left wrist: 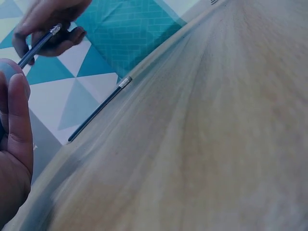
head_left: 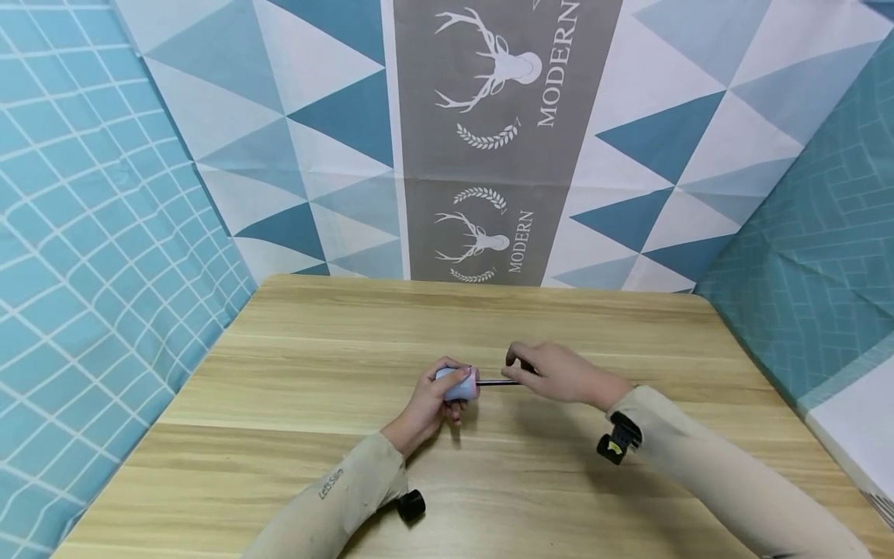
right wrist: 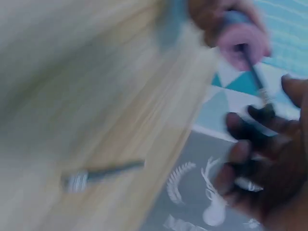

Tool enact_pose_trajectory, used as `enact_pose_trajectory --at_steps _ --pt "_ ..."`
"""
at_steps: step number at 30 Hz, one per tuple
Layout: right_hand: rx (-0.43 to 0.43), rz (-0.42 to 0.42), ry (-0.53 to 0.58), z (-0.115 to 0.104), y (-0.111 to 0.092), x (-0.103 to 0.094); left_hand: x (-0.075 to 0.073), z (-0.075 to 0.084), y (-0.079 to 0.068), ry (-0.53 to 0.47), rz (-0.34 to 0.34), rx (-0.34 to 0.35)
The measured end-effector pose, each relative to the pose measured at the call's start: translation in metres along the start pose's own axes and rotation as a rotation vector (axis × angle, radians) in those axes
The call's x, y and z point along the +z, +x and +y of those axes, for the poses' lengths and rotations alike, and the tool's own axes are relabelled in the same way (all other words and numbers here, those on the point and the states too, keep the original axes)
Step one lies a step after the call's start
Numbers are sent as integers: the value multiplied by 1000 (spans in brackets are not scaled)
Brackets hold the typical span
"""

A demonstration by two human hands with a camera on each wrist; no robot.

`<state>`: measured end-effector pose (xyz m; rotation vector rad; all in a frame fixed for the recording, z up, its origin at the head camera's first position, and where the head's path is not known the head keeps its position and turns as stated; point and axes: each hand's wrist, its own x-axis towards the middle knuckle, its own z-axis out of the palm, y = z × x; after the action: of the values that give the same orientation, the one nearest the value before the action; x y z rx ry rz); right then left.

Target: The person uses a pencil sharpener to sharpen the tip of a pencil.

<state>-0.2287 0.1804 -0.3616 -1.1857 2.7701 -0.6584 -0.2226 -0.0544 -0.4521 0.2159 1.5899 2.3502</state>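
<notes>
My left hand (head_left: 424, 404) grips a light-blue pencil sharpener (head_left: 454, 386) with a pink end, thumb across its top. A dark pencil (head_left: 494, 382) with a silver band near its end sticks out of the hole in the pink end, pointing right. Around the pencil's free end, my right hand (head_left: 562, 374) has its fingers bent and thumb spread apart from them, as the right wrist view (right wrist: 288, 159) shows with blur. A second dark pencil (left wrist: 98, 109) with a silver band lies on the table, seen in both wrist views.
The wooden table (head_left: 335, 326) reaches back to a wall cloth (head_left: 349, 155) with triangles and deer heads. Blue tiled cloth (head_left: 91, 233) hangs on the left. A white object (head_left: 859, 435) stands at the right edge. Small black cameras sit on both wrists.
</notes>
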Motion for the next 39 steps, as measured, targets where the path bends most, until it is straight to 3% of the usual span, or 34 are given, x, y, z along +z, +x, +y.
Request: enact_pose_trajectory --at_steps 4,8,12,17,20,23,28,33,39 --pt "-335 176 -535 4 -8 9 1 0 -1 -2 13 -16" --pt "-537 277 -950 7 -8 17 1 0 0 -3 20 -19" --pt "-641 336 -1110 11 -3 24 0 0 0 -3 20 -15" --pt "-722 423 -1068 18 9 35 -1 0 -1 -1 17 -10" --pt "-721 414 -936 19 13 40 0 -1 0 1 23 -12" --pt "-634 306 -698 18 14 44 0 -3 1 2 31 -14" --pt "-294 61 -167 6 12 41 1 -3 1 -8 38 -19" --pt "57 -85 336 -7 18 30 0 -1 0 -32 38 -36" --pt "417 -314 969 -3 26 21 1 0 0 -65 43 -16"
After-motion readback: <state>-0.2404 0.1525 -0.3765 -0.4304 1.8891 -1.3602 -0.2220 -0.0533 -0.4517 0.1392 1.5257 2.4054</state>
